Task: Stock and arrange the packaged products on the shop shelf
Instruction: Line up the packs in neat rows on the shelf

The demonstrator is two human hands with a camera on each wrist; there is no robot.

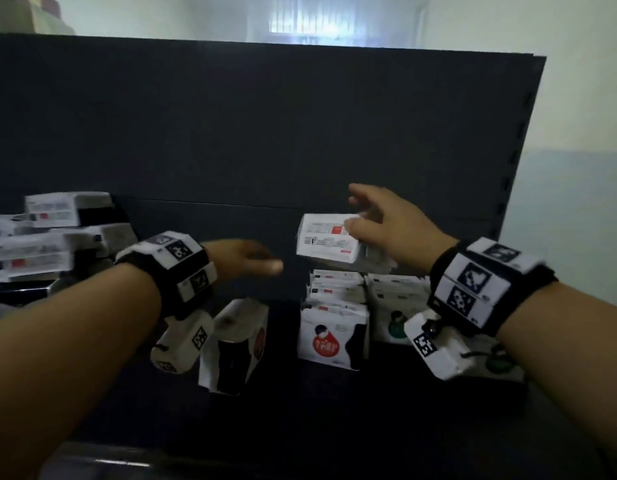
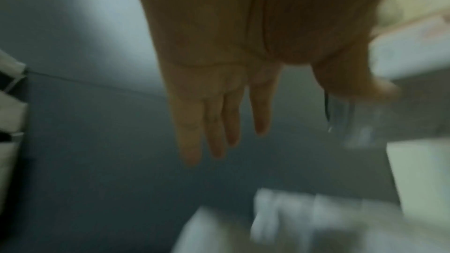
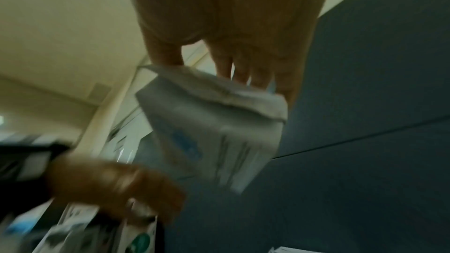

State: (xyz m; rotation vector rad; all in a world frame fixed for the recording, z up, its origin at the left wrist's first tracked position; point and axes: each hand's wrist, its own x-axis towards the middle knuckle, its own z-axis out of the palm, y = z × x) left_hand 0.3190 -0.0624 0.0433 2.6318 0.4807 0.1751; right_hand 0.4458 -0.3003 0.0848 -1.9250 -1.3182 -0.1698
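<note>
A tall dark shelf unit (image 1: pixel 265 126) fills most of the head view, with its back panel upright and its dark deck at the bottom. On the left end of the deck lies a loose pile of white packs (image 1: pixel 47 237), stacked unevenly. Toward the right stand two neater rows (image 1: pixel 334 306) of white packs on edge, the front one of the left row showing a red mark, the right row a green one. One more pack (image 1: pixel 234 344) stands alone and tilted, between the pile and the rows.

The right hand (image 1: pixel 379 216) holds a white pack (image 1: pixel 329 239) in the air, directly above the red-marked row and apart from it. Thumb on one side and fingers on the other pinch the pack's near end, as the right wrist view shows; the index finger looks lifted clear. The pack's long axis runs left to right, roughly level, with its printed face toward the viewer.

The left hand (image 1: pixel 244 258) hovers just left of the held pack, not touching it. Its fingers (image 2: pixel 214 122) are straight and relaxed, holding nothing.

The row lies straight below the right fingers, so that hand is the nearer one. Slotting the pack in would likely mean turning it onto its edge to match.
</note>
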